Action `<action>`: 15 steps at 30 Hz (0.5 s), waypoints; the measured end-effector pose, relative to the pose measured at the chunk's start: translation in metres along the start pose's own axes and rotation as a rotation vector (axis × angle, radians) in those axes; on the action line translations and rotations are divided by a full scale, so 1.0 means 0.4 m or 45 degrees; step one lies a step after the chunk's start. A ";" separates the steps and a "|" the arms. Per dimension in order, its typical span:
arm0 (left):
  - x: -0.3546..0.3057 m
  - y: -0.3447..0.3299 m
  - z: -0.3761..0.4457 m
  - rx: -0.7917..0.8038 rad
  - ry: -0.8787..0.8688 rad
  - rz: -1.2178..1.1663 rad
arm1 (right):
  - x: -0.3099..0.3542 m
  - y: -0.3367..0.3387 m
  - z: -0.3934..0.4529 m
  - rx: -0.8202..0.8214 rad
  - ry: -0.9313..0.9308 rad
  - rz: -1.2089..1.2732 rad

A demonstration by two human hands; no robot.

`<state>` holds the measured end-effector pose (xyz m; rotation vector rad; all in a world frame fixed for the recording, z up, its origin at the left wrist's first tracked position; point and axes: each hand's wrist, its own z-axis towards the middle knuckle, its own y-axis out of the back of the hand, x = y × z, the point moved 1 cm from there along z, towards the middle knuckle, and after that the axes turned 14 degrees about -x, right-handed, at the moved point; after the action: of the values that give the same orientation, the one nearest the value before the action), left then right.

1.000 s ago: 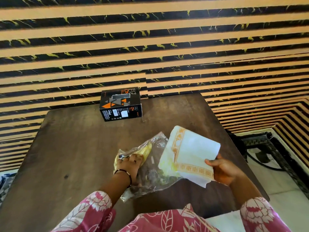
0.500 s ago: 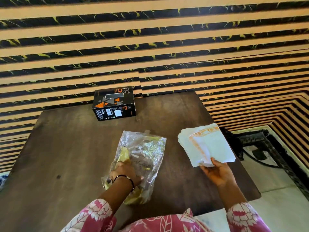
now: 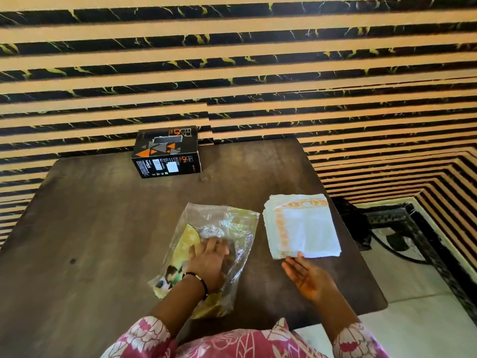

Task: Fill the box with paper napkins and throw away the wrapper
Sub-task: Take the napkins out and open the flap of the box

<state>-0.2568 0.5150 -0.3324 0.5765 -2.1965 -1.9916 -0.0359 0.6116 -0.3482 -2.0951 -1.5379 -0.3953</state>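
Napkins [image 3: 302, 226] lie stacked on the table [image 3: 103, 215], just beyond the right hand [image 3: 308, 277], palm up, fingers loose. Box [image 3: 166, 152] sits far left, slot upward. Left hand [image 3: 209, 264] presses flat on the wrapper [image 3: 227, 228].

The left hand [image 3: 209, 262] covers the middle of the wrapper [image 3: 222, 228], and the print under it cannot be read. The small text on the box [image 3: 166, 151] is too small to read, and whether the box is open I cannot tell. The bottom edge cuts both sleeves. The table [image 3: 90, 215] is cut at the left edge
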 end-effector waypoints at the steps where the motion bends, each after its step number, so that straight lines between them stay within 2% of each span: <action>1: 0.005 -0.014 -0.005 0.009 0.028 -0.030 | -0.014 -0.008 -0.006 0.001 -0.022 -0.050; 3: 0.019 -0.031 -0.016 0.010 0.066 -0.052 | -0.042 -0.038 -0.023 0.011 0.023 -0.205; 5: 0.031 -0.032 -0.029 -0.031 0.099 -0.058 | -0.070 -0.084 -0.040 0.070 0.232 -0.463; 8: 0.056 -0.029 -0.047 -0.163 0.129 -0.040 | -0.119 -0.155 -0.059 0.183 0.888 -1.116; 9: 0.069 -0.031 -0.055 -0.186 0.147 -0.034 | -0.141 -0.175 -0.063 0.274 1.127 -1.368; 11: 0.104 -0.046 -0.077 -0.201 0.184 -0.001 | -0.192 -0.203 -0.063 0.452 1.444 -1.762; 13: 0.148 -0.078 -0.103 -0.206 0.236 0.006 | -0.240 -0.224 -0.056 0.532 1.609 -2.007; 15: 0.195 -0.104 -0.139 -0.211 0.287 0.012 | -0.288 -0.250 -0.057 0.556 1.642 -2.143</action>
<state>-0.3014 0.4327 -0.3788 0.7258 -1.8810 -1.9710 -0.1655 0.5301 -0.3655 0.3662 -1.6962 -1.3501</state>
